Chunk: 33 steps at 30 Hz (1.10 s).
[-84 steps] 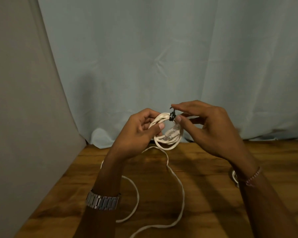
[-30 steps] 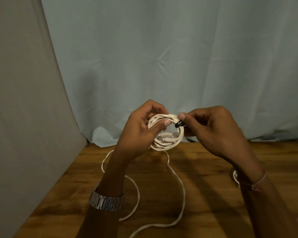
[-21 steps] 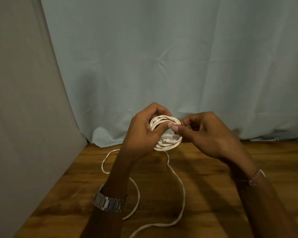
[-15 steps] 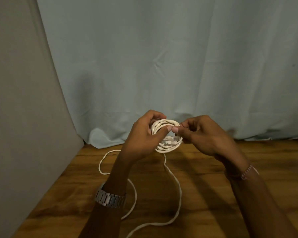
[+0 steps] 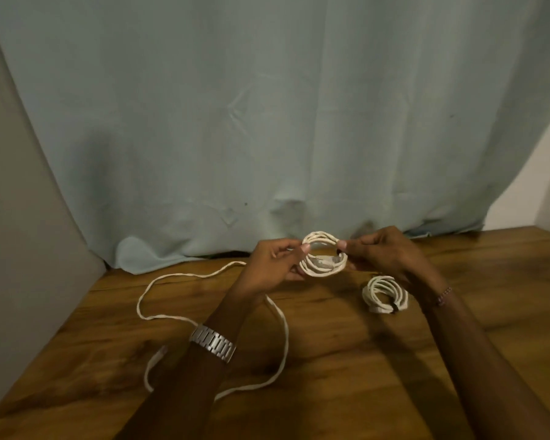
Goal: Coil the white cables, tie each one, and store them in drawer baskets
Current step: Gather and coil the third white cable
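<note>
Both hands hold one white cable coil [image 5: 324,259] above the desk [image 5: 346,360]: left hand [image 5: 275,265] pinches its left rim, right hand [image 5: 383,252] its right. Tied coil [image 5: 385,294] lies just beside.

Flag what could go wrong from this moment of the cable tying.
1. The held coil shows no tie here, so its loops may spring apart if the left hand or right hand loosens.
2. The loose cable trails under the left forearm and could snag.
</note>
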Motion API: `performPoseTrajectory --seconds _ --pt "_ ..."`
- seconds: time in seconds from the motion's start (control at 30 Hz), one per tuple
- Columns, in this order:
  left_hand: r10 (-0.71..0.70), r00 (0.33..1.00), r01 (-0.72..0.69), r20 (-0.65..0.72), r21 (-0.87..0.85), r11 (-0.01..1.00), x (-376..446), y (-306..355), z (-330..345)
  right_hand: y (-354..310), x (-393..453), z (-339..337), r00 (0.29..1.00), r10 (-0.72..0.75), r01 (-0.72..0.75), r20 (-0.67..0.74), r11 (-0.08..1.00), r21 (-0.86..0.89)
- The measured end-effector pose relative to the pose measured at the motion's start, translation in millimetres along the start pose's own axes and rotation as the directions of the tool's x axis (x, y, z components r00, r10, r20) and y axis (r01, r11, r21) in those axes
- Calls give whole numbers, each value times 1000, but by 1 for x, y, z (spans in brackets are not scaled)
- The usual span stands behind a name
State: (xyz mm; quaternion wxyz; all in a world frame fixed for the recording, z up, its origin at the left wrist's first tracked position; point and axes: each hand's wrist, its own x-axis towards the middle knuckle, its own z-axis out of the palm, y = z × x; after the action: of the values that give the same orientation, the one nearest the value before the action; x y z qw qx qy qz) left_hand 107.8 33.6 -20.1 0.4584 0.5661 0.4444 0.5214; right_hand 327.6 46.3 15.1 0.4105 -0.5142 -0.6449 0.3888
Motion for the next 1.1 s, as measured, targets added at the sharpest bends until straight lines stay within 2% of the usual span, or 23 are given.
performPoseTrajectory --seconds 0.1,0.2,0.27,0.47,0.53,0.63,0.77,1.0,1.1 --pt "-164 977 172 135 -49 984 9 -15 22 27 1 -14 999 52 -51 -12 997 60" --pt "-321 903 343 287 -29 939 12 -33 44 47 -6 -29 994 108 -106 -34 993 42" --pt "-395 854 412 339 23 911 14 -46 58 60 -13 -41 987 153 -154 -46 988 -24" --pt "-508 782 466 361 202 861 15 -75 104 93 -34 -69 959 274 -279 -68 885 -372" --pt "-530 768 457 361 272 847 13 -76 118 105 -38 -73 948 303 -317 -102 849 -424" --pt "-514 796 398 321 362 843 14 -77 131 120 -45 -71 941 326 -330 -87 836 -439" --pt "-471 846 316 249 477 820 13 -79 134 133 -44 -71 956 265 -292 -125 841 -456" --pt "-418 880 304 224 410 860 6 -81 122 133 -37 -64 981 141 -195 -135 766 -612" --pt "-383 896 273 226 400 875 5 -74 108 119 -34 -54 983 10 -124 -186 780 -613"
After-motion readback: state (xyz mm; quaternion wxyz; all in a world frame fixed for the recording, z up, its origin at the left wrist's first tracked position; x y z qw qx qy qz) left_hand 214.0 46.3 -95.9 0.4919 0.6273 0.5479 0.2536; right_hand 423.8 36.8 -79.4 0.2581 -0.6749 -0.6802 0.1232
